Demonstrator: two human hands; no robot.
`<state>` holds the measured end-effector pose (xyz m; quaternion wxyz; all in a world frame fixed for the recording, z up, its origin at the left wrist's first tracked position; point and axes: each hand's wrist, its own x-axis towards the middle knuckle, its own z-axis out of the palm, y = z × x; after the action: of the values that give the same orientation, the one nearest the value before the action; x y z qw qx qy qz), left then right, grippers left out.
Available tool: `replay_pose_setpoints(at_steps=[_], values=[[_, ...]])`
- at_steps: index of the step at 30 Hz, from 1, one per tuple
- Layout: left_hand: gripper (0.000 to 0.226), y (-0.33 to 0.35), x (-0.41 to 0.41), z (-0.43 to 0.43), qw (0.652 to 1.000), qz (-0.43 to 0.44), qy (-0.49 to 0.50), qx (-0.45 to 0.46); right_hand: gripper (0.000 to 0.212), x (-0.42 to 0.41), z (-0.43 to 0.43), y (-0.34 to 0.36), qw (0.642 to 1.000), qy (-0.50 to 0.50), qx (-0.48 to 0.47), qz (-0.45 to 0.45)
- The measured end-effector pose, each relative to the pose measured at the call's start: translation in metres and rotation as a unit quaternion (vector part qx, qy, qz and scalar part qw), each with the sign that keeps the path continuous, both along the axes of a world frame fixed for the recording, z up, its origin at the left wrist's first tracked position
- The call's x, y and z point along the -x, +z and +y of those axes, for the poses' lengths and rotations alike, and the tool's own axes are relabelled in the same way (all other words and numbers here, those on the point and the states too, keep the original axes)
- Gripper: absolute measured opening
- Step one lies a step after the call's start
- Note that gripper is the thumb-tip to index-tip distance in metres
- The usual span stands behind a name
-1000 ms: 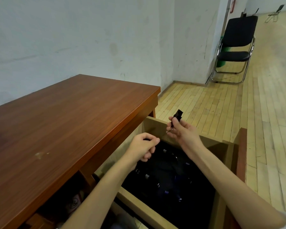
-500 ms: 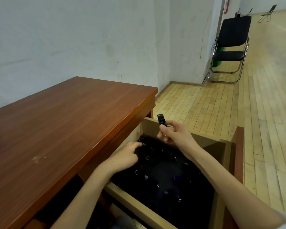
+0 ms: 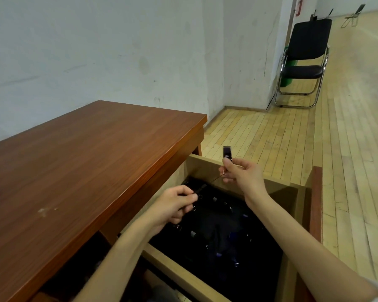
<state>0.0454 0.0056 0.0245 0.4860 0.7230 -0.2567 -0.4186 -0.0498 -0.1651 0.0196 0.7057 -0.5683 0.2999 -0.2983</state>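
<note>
Right grip [image 3: 240, 173] pinches black stick [image 3: 227, 152] upright, axis 12–6; left grip [image 3: 175, 205], at its 8 o'clock, pinches second stick [image 3: 200, 189] pointing 2 o'clock.

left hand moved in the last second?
Yes. The left hand has gone down and left, away from the drawer back wall, toward the desk edge, now pinching a small black item.

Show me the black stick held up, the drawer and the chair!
black stick [image 3: 227, 153]: head view, upper body.
drawer [image 3: 201, 164]: head view, far wooden wall.
chair [image 3: 301, 71]: head view, seat cushion.
</note>
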Motion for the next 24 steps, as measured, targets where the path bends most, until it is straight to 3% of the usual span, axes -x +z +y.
replay_pose_setpoints(at_steps=[2, 4, 6, 8, 12, 16, 20, 24], values=[[0.008, 0.013, -0.008, 0.007, 0.989, -0.145, -0.009, -0.017, 0.025, -0.001, 0.002, -0.006, 0.982, 0.047, 0.163, 0.080], [0.010, 0.023, -0.015, 0.008, 0.948, -0.317, -0.037, -0.014, 0.028, -0.002, 0.004, -0.010, 0.937, 0.120, 0.299, 0.134], [0.015, 0.029, -0.018, 0.006, 0.915, -0.400, -0.057, -0.003, 0.031, -0.002, 0.004, -0.010, 0.919, 0.212, 0.309, 0.125], [0.013, 0.033, -0.021, 0.004, 0.907, -0.417, -0.053, 0.025, 0.027, -0.001, 0.005, -0.008, 0.912, 0.291, 0.270, 0.099], [0.012, 0.034, -0.021, -0.003, 0.923, -0.377, -0.018, 0.069, 0.012, 0.001, 0.010, -0.002, 0.915, 0.375, 0.140, 0.048], [0.006, 0.021, -0.020, -0.007, 0.981, -0.184, 0.019, 0.065, 0.008, 0.003, 0.012, 0.006, 0.936, 0.350, 0.047, -0.012], [0.016, 0.009, -0.007, -0.009, 0.994, -0.092, -0.009, 0.064, 0.014, 0.000, 0.011, 0.004, 0.966, 0.247, 0.074, -0.012], [0.019, 0.008, 0.006, -0.019, 0.995, -0.095, -0.021, 0.008, 0.010, -0.004, 0.012, -0.005, 0.972, 0.119, 0.195, 0.050]])
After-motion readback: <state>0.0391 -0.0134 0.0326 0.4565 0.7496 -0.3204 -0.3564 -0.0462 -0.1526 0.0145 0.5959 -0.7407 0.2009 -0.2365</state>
